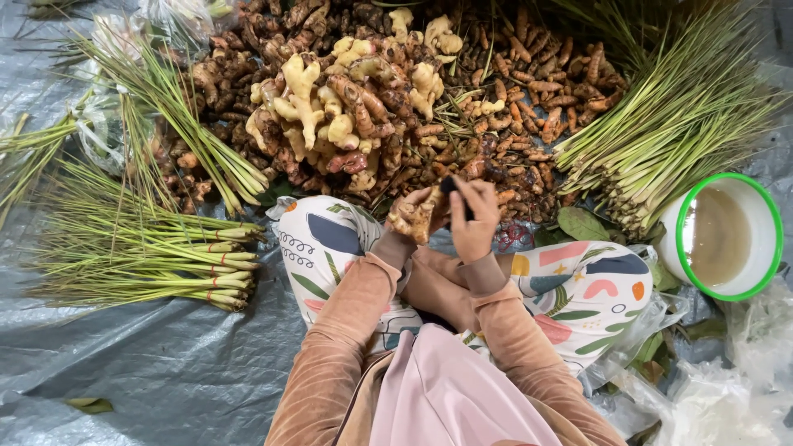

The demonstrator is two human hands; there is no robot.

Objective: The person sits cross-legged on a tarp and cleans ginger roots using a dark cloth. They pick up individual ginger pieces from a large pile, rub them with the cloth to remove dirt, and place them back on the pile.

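Observation:
My left hand holds a knobbly brown piece of ginger root just above my knees. My right hand grips a small dark tool, its tip against the root; what kind of tool it is I cannot tell. Both hands meet over my patterned trousers. Right in front of them spreads a big heap of ginger and galangal roots, with smaller orange turmeric pieces to its right.
Bundles of lemongrass lie at the left and far right. A white bowl with a green rim holds cloudy water at the right. Grey tarpaulin covers the ground; clear plastic bags lie at lower right.

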